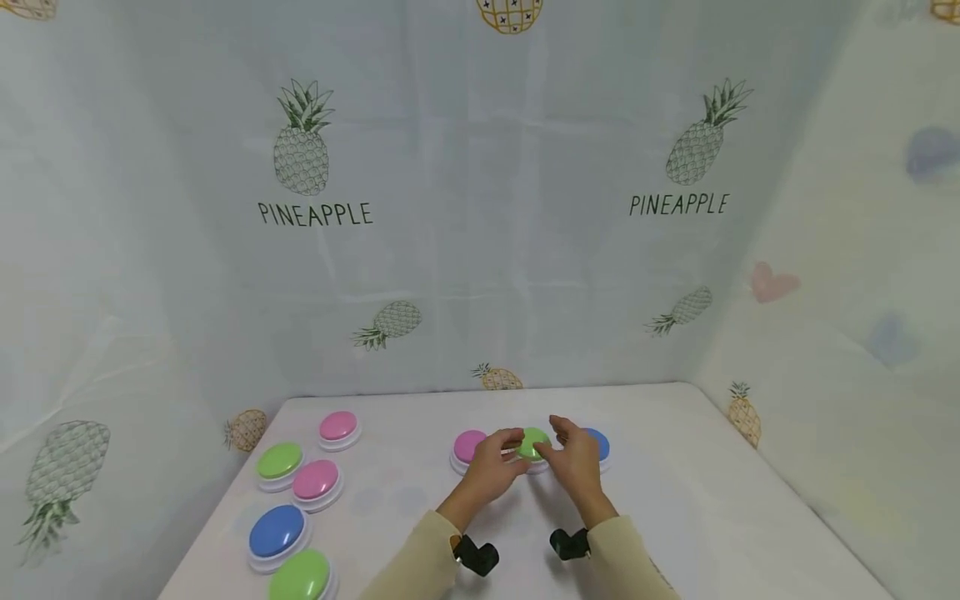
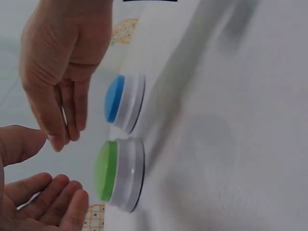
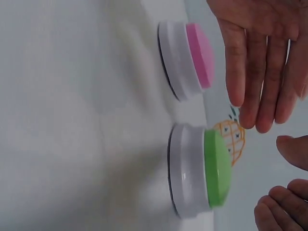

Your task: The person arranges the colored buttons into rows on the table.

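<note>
A green push button (image 1: 532, 440) with a white round base stands toward the back of the white table. My left hand (image 1: 491, 467) hovers over its left side, and my right hand (image 1: 577, 462) over its right, palms facing each other. Fingers are slightly bent on both hands, with nothing held between them. In the right wrist view a gap separates the fingers from the green dome (image 3: 218, 168). Beside my left hand sits a pink button (image 1: 467, 446); a blue button (image 1: 600, 444) is partly hidden behind my right hand.
More buttons stand along the table's left side: a pink one (image 1: 338, 425), a green one (image 1: 280, 460), another pink one (image 1: 315, 479), a blue one (image 1: 277, 532) and a near green one (image 1: 300, 577). A pineapple-print cloth (image 1: 480, 250) hangs around the table's back and sides.
</note>
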Demonstrator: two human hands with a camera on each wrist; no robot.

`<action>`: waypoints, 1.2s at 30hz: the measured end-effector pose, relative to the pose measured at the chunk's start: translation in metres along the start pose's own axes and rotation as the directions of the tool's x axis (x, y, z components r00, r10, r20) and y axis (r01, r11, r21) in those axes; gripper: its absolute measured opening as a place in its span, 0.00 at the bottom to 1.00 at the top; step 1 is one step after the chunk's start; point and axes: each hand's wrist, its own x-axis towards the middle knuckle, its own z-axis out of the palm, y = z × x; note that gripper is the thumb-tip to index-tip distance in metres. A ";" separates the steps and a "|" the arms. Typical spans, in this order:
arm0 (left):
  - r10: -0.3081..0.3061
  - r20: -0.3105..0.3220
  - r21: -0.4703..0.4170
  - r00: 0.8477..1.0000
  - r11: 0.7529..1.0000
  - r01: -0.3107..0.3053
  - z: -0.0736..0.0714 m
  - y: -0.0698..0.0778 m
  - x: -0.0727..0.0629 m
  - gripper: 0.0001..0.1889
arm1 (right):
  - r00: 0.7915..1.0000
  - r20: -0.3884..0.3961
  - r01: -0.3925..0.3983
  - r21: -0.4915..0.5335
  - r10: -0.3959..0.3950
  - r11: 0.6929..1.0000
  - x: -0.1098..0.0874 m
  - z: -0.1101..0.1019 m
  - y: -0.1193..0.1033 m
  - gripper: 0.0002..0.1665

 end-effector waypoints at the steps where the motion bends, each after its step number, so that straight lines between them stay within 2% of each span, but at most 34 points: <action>1: -0.010 -0.008 0.009 1.000 1.000 0.010 -0.005 0.000 -0.003 0.25 | 1.000 0.016 0.009 0.011 -0.009 1.000 -0.001 0.004 -0.002 0.30; 7: -0.043 -0.075 0.038 0.996 0.998 0.046 -0.035 -0.005 -0.022 0.24 | 0.993 0.104 0.053 0.018 -0.055 0.998 -0.009 0.024 -0.018 0.30; 12: -0.052 -0.097 0.082 0.994 0.995 0.060 -0.059 -0.008 -0.035 0.27 | 0.982 0.175 0.066 0.016 -0.068 0.998 -0.014 0.037 -0.028 0.30; 15: -0.026 -0.096 0.102 0.995 0.994 0.036 -0.074 -0.005 -0.045 0.27 | 0.968 0.238 0.070 0.047 -0.080 0.996 -0.017 0.043 -0.035 0.32; 22: -0.023 -0.135 0.146 0.991 0.988 0.043 -0.108 0.000 -0.075 0.25 | 0.932 0.349 0.061 0.114 -0.098 0.992 -0.027 0.053 -0.052 0.35; 25: -0.046 -0.168 0.150 0.985 0.986 0.072 -0.123 -0.001 -0.090 0.24 | 0.919 0.372 0.085 0.145 -0.134 0.986 -0.032 0.060 -0.060 0.35; 31: -0.153 -0.220 0.160 0.964 0.969 0.190 -0.153 -0.004 -0.127 0.24 | 0.881 0.427 0.118 0.217 -0.203 0.969 -0.048 0.082 -0.083 0.33; 33: -0.175 -0.212 0.178 0.961 0.960 0.214 -0.166 -0.003 -0.142 0.25 | 0.864 0.453 0.116 0.244 -0.219 0.963 -0.055 0.092 -0.091 0.31; 36: -0.185 -0.177 0.247 0.967 0.942 0.225 -0.187 -0.005 -0.166 0.28 | 0.830 0.506 0.095 0.287 -0.235 0.953 -0.070 0.106 -0.103 0.30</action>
